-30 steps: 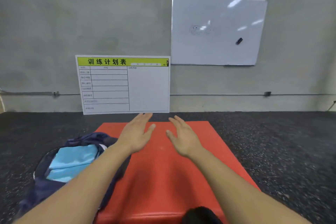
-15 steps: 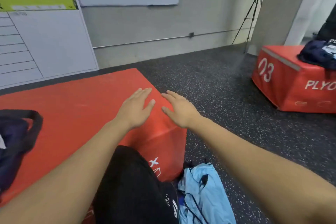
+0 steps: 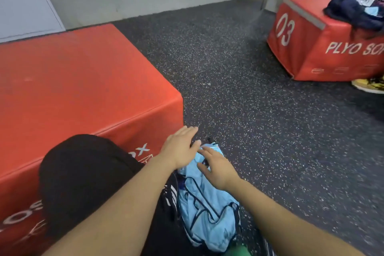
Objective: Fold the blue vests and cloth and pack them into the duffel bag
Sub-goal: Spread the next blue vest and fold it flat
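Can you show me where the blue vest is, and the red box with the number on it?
blue vest [image 3: 207, 212]: head view, on its crumpled light blue middle.
red box [image 3: 307, 48]: head view, on its front side beside the 03.

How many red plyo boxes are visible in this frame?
2. One red plyo box fills the left side, right beside the person's knee. The other red plyo box, marked 03, stands at the upper right with dark bags piled on it. Others may lie outside the view.

You've got light-blue vests [image 3: 204, 210] with navy trim, red boxes [image 3: 83, 81] with white lettering, dark speckled floor [image 3: 259, 120], possibly yellow-black shoe [image 3: 368, 85].
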### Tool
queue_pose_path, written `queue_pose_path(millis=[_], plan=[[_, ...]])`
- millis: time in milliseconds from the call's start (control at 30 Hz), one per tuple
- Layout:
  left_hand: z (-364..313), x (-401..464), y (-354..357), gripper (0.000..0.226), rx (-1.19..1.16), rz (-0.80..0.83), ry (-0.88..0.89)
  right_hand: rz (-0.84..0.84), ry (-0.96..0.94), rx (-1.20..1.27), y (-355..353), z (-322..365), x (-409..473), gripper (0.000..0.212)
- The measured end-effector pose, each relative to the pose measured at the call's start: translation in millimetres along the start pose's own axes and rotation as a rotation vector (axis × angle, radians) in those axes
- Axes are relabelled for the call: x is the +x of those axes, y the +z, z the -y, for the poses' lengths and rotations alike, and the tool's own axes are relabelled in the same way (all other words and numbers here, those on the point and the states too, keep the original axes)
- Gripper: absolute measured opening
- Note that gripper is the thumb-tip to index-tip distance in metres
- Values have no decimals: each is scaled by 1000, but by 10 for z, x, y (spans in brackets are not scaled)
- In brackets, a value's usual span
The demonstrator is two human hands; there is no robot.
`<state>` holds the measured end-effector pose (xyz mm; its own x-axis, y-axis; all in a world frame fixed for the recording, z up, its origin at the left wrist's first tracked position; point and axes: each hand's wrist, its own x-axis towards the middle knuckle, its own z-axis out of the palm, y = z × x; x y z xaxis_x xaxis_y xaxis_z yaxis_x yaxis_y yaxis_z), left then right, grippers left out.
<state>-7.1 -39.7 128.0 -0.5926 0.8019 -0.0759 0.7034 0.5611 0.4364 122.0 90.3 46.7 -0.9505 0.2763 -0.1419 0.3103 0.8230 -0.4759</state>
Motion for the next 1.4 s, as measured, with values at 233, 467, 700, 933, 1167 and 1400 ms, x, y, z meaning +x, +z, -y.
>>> queue_pose_path(millis=[233, 467, 700, 933, 1167, 1400], plan=[[14, 100, 357, 56, 20, 122, -12, 196, 191, 7, 858, -686, -515, 62], [-16, 155, 709, 54, -37, 225, -76, 356, 282, 45, 1333, -995, -692, 54], [-104, 124, 1008, 56, -16, 336, -98, 456, 265, 82, 1689, -1023, -546, 51], [44, 189, 963, 53, 18, 327, -160, 580, 312, 23, 1893, -987, -425, 51], [95, 290, 658, 50, -2, 248, -164, 394, 254, 96, 1377, -946, -409, 37], [164, 344, 94, 51, -76, 143, -136, 95, 169, 156, 124, -684, -329, 43]])
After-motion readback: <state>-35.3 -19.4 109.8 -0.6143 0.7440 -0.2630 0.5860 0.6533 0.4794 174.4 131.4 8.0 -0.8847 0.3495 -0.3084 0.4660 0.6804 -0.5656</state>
